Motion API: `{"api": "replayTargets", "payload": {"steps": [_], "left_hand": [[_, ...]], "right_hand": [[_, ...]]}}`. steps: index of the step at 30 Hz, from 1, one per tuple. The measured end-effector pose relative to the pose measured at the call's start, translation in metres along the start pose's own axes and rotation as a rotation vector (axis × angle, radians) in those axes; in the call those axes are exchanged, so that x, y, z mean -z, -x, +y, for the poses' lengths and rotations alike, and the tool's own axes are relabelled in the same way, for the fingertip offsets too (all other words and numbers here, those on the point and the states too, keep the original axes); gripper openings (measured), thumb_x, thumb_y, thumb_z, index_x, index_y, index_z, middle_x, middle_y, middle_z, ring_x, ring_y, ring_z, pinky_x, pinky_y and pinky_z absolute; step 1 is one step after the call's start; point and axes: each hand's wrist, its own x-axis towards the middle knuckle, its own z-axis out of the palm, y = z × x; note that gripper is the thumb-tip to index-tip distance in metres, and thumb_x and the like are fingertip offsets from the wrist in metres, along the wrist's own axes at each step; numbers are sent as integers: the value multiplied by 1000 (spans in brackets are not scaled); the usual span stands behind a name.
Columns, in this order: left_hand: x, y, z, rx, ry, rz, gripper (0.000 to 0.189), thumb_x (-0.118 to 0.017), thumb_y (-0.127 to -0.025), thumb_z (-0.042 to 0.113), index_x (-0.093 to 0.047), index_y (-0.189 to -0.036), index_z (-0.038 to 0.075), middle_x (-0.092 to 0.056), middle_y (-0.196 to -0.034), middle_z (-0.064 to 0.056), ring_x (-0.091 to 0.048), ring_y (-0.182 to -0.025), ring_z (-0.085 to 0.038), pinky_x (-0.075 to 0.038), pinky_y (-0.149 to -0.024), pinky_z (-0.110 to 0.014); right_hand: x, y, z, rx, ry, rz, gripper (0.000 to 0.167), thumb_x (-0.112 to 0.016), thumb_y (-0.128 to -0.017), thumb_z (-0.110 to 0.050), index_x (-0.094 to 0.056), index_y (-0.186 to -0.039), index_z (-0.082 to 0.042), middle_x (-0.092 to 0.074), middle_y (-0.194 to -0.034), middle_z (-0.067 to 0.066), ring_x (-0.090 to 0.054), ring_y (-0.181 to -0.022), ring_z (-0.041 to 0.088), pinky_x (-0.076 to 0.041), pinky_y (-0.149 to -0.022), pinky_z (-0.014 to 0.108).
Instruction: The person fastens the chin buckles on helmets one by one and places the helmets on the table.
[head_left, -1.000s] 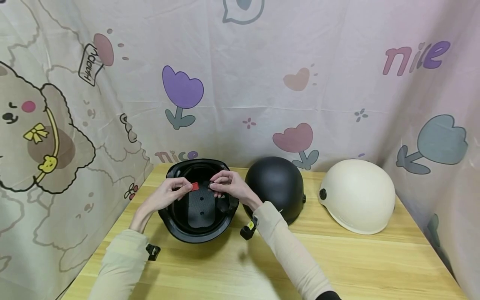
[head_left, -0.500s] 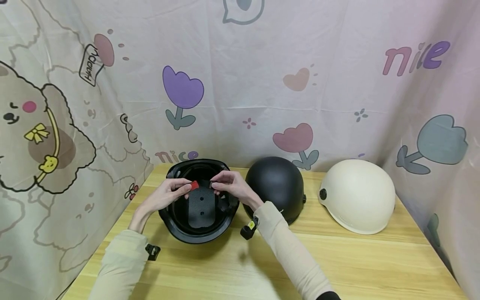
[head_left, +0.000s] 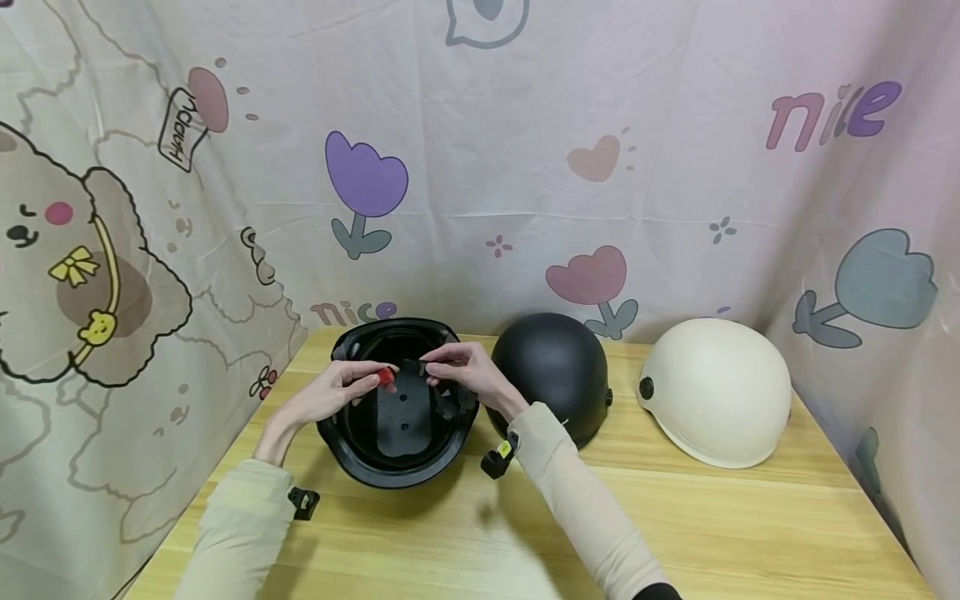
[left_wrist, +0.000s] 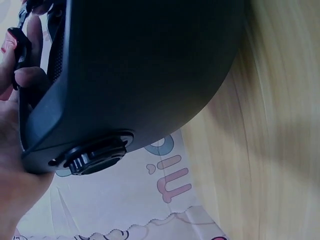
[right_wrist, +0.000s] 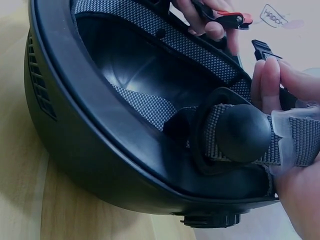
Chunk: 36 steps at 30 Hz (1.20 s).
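Note:
A black helmet (head_left: 397, 477) lies upside down on the table, its padded inside facing up. My left hand (head_left: 335, 392) reaches over its left rim and holds a red-and-black buckle piece (head_left: 386, 377) between thumb and fingers. Opposite it, my right hand (head_left: 467, 372) pinches the other chin strap end, a black ridged buckle tongue (right_wrist: 262, 49). A gap separates the two pieces above the helmet's opening. In the right wrist view, a grey woven strap (right_wrist: 302, 140) runs by my right hand, beside a round black knob (right_wrist: 242, 132).
Right of the upturned helmet stands a second black helmet (head_left: 549, 375), dome up, close to my right forearm. A cream helmet (head_left: 716, 392) sits farther right. A printed curtain (head_left: 480, 167) hangs behind the wooden table (head_left: 720, 533).
The red buckle piece has turned in my left fingers and shifted slightly down. The black tongue now shows more beyond my right fingertips. The helmets stay where they were.

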Motion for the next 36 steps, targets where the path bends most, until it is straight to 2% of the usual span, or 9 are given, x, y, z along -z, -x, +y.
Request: {"api": "replayTargets", "payload": {"steps": [3,7,11,13,15,19,26,29,36], "left_hand": [[-1,0,1,28,20,19,30,-51,-106,16,-63,-127,-2,-75,-94,-3,-49,-59,-14,-43,-52,-29],[-3,1,1,28,48,52,22,-52,-106,16,-64,-111,-1,-62,-80,2,-49,-64,-16,-42,-59,-26],[-4,1,0,11,36,100,17,-56,-104,15,-65,-100,1,-63,-86,6,-57,-79,-10,-45,-74,-23],[-4,1,-1,6,27,121,16,-60,-101,14,-67,-99,0,-69,-91,10,-59,-86,-4,-46,-78,-22],[-4,0,-1,-12,27,135,12,-62,-99,12,-68,-96,2,-72,-91,12,-60,-86,-3,-46,-79,-22],[-5,-1,-2,-28,41,149,7,-66,-97,11,-69,-92,7,-72,-86,14,-58,-80,-3,-45,-74,-22],[-4,0,-4,-51,20,145,6,-69,-95,12,-69,-90,10,-67,-80,12,-54,-74,-3,-43,-69,-23],[-4,0,-4,-58,11,139,5,-69,-95,12,-70,-91,10,-68,-81,13,-55,-75,-3,-43,-70,-23],[-4,1,-6,-62,-10,113,7,-69,-95,14,-71,-93,8,-70,-83,4,-55,-77,-5,-42,-71,-24]], "right_hand": [[0,0,0,-2,2,-8,27,-60,-98,-1,-64,-121,14,-71,-89,-5,-70,-76,7,-58,-91,49],[0,0,-1,-4,8,-21,27,-59,-99,0,-64,-121,14,-71,-87,-6,-69,-75,6,-49,-96,66],[0,1,0,-11,9,-38,26,-59,-99,-1,-64,-120,13,-71,-85,-6,-67,-73,8,-46,-95,70],[0,1,0,-13,15,-47,26,-60,-98,-2,-65,-119,13,-72,-85,-6,-67,-73,8,-47,-94,70],[0,1,0,-12,24,-56,25,-61,-98,-2,-66,-118,12,-72,-86,-5,-67,-72,9,-47,-93,70],[0,0,0,-7,51,-71,23,-62,-97,-2,-68,-116,10,-72,-88,-3,-68,-73,10,-53,-90,63],[-3,1,-4,-13,79,-105,22,-64,-97,-3,-70,-115,9,-73,-88,-4,-71,-77,10,-61,-85,37],[-4,1,-5,-15,83,-117,22,-65,-96,-3,-70,-114,8,-74,-87,-4,-71,-77,10,-61,-85,34],[-5,1,-6,-23,108,-139,22,-65,-96,-4,-71,-115,7,-75,-90,2,-72,-79,15,-61,-86,33]]}}
